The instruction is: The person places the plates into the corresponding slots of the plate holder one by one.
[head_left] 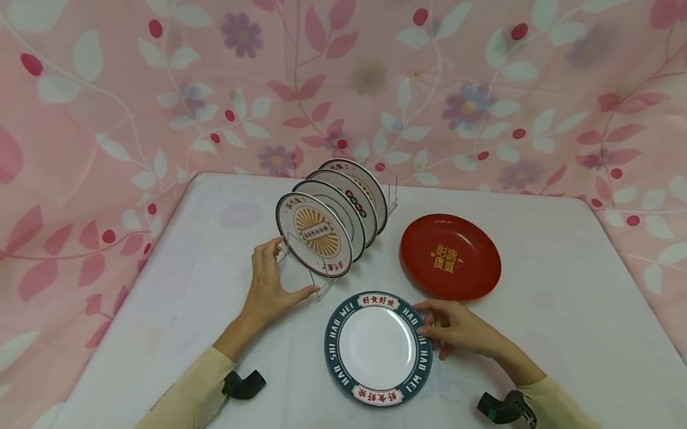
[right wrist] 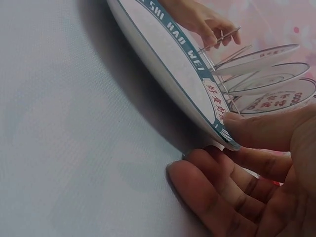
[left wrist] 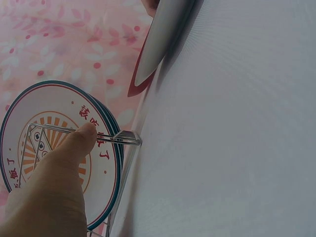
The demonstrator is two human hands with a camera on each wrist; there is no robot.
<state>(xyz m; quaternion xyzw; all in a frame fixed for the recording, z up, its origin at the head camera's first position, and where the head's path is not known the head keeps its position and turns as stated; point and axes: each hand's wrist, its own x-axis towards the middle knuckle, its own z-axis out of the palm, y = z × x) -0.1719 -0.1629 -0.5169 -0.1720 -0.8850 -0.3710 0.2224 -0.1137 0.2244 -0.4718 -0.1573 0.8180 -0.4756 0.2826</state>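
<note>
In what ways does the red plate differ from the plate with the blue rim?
The red plate has gold characters near its middle; the blue-rimmed plate has a plain white centre and lettering around its rim. The right hand pinches the blue-rimmed plate, while no hand holds the red plate. Both look glossy and bear Chinese characters.

The right hand (right wrist: 256,190) pinches the rim of a white plate (right wrist: 170,64), thumb on the upper face, fingers underneath. The rim band is dark with pale lettering. The pale surface (right wrist: 74,148) lies below. Beyond, the left hand (right wrist: 210,25) grips a wire rack (right wrist: 234,56) bearing decorated plates (right wrist: 266,57); pink patterned cloth (right wrist: 281,19) stands behind.
</note>
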